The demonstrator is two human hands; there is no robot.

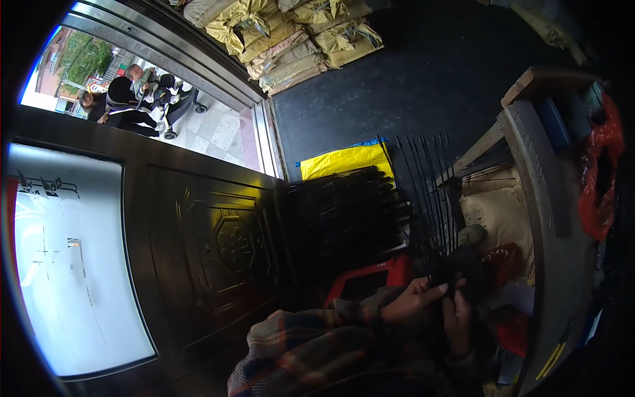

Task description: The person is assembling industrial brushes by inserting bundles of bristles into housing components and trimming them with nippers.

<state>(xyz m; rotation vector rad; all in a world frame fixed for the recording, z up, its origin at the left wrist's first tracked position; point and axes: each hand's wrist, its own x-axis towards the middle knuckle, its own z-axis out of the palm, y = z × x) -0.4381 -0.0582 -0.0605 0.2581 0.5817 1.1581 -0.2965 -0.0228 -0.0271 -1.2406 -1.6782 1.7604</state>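
Observation:
My left hand (415, 301) and my right hand (456, 319) are close together at the lower right of centre. Their fingers are closed at the base of a dark bunch, its detail lost in shadow. Long thin black strips (430, 192) fan out from this bunch toward the far side, their tips spread apart. A thick pile of similar black strips (347, 215) lies left of them, partly over a yellow sheet (347, 162). Just left of my hands is a red frame-like object (370, 274) with a dark middle.
A wooden bench (539, 172) stands at the right, with a red plastic bag (600, 165) hanging there and a pale sack (499, 215) beneath. A panelled door (225, 245) is on the left. Filled sacks (284, 40) are stacked at the back. Outside are people and a stroller (122, 92).

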